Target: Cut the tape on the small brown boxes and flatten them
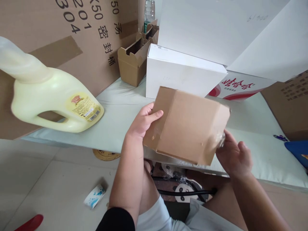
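A small brown cardboard box (pixel 186 125) is held up, tilted, over the front edge of the cloth-covered table (pixel 115 118). My left hand (pixel 145 120) grips its left side, thumb lying on the face and the other fingers mostly hidden behind. At the right end, my right hand (pixel 234 154) has its fingers against the lower corner, partly hidden by the box, with the thumb held away. A crumpled bit of see-through tape or film (pixel 220 140) sticks out at that corner, next to the right fingertips.
A large yellow detergent jug (pixel 55 96) stands at left before a big carton (pixel 96 41). Behind are open cardboard boxes (pixel 132 64), a bottle (pixel 149 12) and white boxes (pixel 180 75). A blue item (pixel 297 150) lies far right. A small packet (pixel 95 195) is on the floor.
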Demonstrator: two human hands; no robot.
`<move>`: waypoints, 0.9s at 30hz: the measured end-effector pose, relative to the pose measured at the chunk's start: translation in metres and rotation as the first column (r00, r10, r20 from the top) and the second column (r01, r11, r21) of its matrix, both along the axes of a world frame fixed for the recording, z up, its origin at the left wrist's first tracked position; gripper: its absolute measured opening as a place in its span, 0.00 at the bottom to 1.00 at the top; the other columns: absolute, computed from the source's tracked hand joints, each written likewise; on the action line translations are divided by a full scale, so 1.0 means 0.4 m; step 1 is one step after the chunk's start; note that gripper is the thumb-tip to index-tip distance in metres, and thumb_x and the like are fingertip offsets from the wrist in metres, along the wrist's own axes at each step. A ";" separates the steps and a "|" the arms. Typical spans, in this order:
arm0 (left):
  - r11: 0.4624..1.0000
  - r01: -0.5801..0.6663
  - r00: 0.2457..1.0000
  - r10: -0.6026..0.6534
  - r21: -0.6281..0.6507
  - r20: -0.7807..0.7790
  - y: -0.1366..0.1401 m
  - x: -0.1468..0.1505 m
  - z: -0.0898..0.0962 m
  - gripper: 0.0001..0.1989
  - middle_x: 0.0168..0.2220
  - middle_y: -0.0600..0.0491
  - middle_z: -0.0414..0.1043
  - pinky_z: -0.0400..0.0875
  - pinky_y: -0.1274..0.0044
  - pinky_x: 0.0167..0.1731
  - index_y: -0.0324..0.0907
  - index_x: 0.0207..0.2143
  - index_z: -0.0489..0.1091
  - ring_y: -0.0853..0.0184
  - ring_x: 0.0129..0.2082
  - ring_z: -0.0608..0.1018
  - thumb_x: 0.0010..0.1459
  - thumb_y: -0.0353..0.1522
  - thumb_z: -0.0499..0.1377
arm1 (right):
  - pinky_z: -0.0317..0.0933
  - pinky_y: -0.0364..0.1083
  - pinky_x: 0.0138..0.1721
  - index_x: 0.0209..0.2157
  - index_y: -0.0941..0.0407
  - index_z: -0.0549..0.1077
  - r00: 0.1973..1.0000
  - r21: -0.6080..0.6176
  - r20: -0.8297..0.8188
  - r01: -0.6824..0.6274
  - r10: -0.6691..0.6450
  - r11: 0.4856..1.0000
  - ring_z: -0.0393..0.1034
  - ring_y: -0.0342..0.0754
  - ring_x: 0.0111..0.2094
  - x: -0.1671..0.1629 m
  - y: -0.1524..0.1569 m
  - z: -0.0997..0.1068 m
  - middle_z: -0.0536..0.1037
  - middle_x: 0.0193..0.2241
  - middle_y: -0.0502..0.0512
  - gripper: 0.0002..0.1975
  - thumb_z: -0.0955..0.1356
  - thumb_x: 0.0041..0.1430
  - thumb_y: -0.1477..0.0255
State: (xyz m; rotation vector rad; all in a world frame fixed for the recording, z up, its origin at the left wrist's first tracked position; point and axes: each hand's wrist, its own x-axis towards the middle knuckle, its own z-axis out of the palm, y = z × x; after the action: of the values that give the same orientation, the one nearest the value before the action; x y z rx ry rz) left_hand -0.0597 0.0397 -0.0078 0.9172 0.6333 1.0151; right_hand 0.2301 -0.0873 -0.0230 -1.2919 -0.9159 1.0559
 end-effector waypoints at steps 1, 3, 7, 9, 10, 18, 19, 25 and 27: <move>0.997 -0.077 0.997 0.077 -0.006 0.015 0.004 0.000 -0.002 0.21 0.44 0.47 0.83 0.78 0.67 0.41 0.42 0.44 0.74 0.53 0.43 0.84 0.50 0.40 0.72 | 0.67 0.62 0.57 0.45 0.43 0.77 1.000 -0.013 -0.001 -0.005 0.005 1.000 0.74 0.61 0.56 0.008 -0.003 -0.007 0.82 0.46 0.55 0.26 0.62 0.57 0.42; 0.978 -0.210 0.977 0.210 -0.017 0.032 0.013 -0.001 -0.005 0.21 0.44 0.48 0.83 0.79 0.65 0.43 0.43 0.42 0.72 0.53 0.45 0.84 0.49 0.40 0.71 | 0.68 0.62 0.52 0.42 0.44 0.77 0.998 -0.047 0.062 -0.008 0.010 0.999 0.76 0.61 0.46 0.025 -0.011 -0.024 0.82 0.36 0.55 0.27 0.62 0.55 0.40; 0.961 -0.271 0.962 0.273 -0.062 0.025 0.023 -0.007 -0.005 0.20 0.41 0.48 0.83 0.79 0.65 0.43 0.42 0.40 0.71 0.52 0.45 0.84 0.47 0.40 0.70 | 0.69 0.55 0.42 0.42 0.48 0.78 0.958 -0.098 0.253 -0.109 0.131 0.989 0.72 0.56 0.36 0.030 -0.026 -0.042 0.78 0.32 0.56 0.27 0.70 0.51 0.42; 0.964 -0.248 0.967 0.252 -0.095 0.036 0.022 -0.006 -0.002 0.19 0.40 0.48 0.83 0.79 0.66 0.42 0.42 0.39 0.71 0.52 0.44 0.84 0.46 0.38 0.70 | 0.70 0.52 0.37 0.39 0.50 0.77 0.930 -0.113 0.277 -0.217 0.241 0.969 0.72 0.53 0.34 0.013 -0.026 -0.035 0.78 0.31 0.56 0.23 0.74 0.51 0.47; 0.964 -0.241 0.968 0.247 -0.109 0.047 0.021 -0.005 -0.001 0.19 0.39 0.48 0.83 0.79 0.66 0.41 0.42 0.39 0.71 0.52 0.44 0.85 0.46 0.38 0.71 | 0.69 0.50 0.34 0.36 0.51 0.77 0.913 -0.132 0.272 -0.276 0.303 0.952 0.72 0.52 0.32 0.001 -0.024 -0.029 0.77 0.29 0.55 0.22 0.74 0.52 0.48; 0.965 -0.227 0.972 0.232 -0.130 0.027 0.020 0.009 0.001 0.17 0.36 0.50 0.83 0.79 0.65 0.41 0.41 0.37 0.72 0.53 0.41 0.84 0.45 0.37 0.70 | 0.73 0.52 0.38 0.32 0.52 0.75 0.916 -0.211 0.305 -0.201 0.260 0.957 0.76 0.54 0.35 -0.063 0.005 -0.007 0.79 0.27 0.55 0.20 0.77 0.48 0.52; 0.963 -0.236 0.971 0.239 -0.128 0.011 0.021 0.010 -0.001 0.17 0.36 0.50 0.83 0.79 0.65 0.40 0.41 0.37 0.72 0.54 0.40 0.84 0.45 0.37 0.70 | 0.73 0.53 0.40 0.34 0.52 0.76 0.916 -0.215 0.317 -0.182 0.245 0.959 0.76 0.55 0.37 -0.063 0.008 -0.010 0.80 0.29 0.56 0.21 0.77 0.48 0.52; 0.935 -0.333 0.943 0.327 -0.120 -0.061 0.023 0.020 -0.008 0.15 0.34 0.52 0.81 0.75 0.68 0.38 0.42 0.36 0.72 0.59 0.36 0.82 0.46 0.37 0.69 | 0.68 0.52 0.38 0.41 0.55 0.75 0.801 -0.222 0.589 0.036 0.104 0.974 0.74 0.55 0.38 -0.050 0.023 -0.025 0.80 0.39 0.61 0.26 0.76 0.48 0.51; 0.928 -0.354 0.935 0.350 -0.116 -0.047 0.022 0.022 -0.008 0.14 0.35 0.52 0.80 0.75 0.69 0.38 0.42 0.35 0.73 0.60 0.35 0.81 0.46 0.36 0.69 | 0.67 0.52 0.41 0.42 0.55 0.73 0.808 -0.173 0.585 0.047 0.064 0.984 0.73 0.54 0.40 -0.046 0.026 -0.028 0.80 0.40 0.59 0.25 0.76 0.50 0.53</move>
State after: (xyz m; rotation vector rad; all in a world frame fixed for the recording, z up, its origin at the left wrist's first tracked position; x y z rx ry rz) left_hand -0.0511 0.0485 -0.0111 0.7224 0.8946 1.2701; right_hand 0.2115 -0.0771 -0.0341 -1.8249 -1.3113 0.7532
